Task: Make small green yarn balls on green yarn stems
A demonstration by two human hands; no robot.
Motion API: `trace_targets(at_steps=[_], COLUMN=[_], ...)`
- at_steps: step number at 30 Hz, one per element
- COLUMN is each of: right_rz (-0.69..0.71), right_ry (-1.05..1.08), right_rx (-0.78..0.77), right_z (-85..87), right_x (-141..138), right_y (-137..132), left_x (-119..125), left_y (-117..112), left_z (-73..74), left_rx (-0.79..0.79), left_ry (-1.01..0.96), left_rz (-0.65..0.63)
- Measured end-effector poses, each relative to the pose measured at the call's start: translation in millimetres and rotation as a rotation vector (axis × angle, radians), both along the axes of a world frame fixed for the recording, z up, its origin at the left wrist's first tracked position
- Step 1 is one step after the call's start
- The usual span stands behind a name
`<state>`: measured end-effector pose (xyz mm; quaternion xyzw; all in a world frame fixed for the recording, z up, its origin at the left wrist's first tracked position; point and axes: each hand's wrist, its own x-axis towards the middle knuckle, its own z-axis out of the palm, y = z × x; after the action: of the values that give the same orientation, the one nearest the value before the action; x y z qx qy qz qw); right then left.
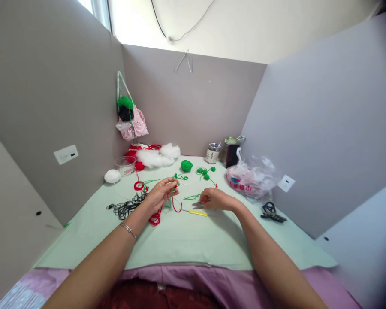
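My left hand [161,194] is raised slightly above the pale green table cover [180,240], fingers pinched together on a small green crochet piece [175,185] with red yarn [176,206] trailing down from it. My right hand [216,199] rests low on the table, fingers curled down over something small that I cannot make out. A yellow-handled crochet hook [197,212] lies on the cover just in front of my right hand. A small coil of red yarn [154,220] lies under my left wrist.
A black tangle of cord [125,208] lies at the left, black scissors [272,213] at the right. A plastic bag [251,178], a tin [212,153], a green yarn ball [186,165], white stuffing [157,156] and a clear bowl [125,165] stand at the back. Grey partitions enclose the table.
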<state>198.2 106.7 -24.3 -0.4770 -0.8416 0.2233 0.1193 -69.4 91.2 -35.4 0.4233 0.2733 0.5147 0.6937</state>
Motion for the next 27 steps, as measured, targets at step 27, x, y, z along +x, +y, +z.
trace_targets(at_steps=[27], right_rz=[0.053], right_ry=[0.419], right_rx=[0.142], right_z=[0.6], right_x=[-54.8], right_y=[-28.5], left_x=[20.6], left_y=[-7.8], left_z=[-10.2], left_rx=[0.146], left_ry=[0.176], left_rz=[-0.094])
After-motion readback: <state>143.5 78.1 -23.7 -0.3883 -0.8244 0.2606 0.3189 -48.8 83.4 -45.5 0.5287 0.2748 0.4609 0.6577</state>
